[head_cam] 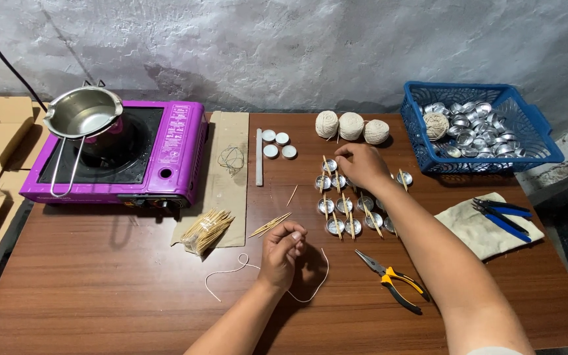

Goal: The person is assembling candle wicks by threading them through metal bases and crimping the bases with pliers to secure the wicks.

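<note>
Left hand (283, 250) is pinched shut on a piece of white string (244, 268) that trails over the worktop (100, 289) to both sides of it. Right hand (361, 164), fingers curled, rests on the grid of small metal cups (344, 205); whether it grips one I cannot tell.

Progress, judged: about a dozen cups laid out, most with a wooden stick (350, 223) across the rim. Many empty cups wait in the blue basket (481, 131) beyond the right hand. Four white candles (277, 144) sit beyond the left hand.

More sticks (269, 225) lie just beyond the left hand; a clear bag of them (205, 230) lies to its left on a brown paper strip. String balls (351, 125) sit past the right hand.

The purple stove (165, 158) with a steel pot (81, 112), far left, has small label patches, too small to make out. Orange-handled pliers (392, 279) lie between the arms.
</note>
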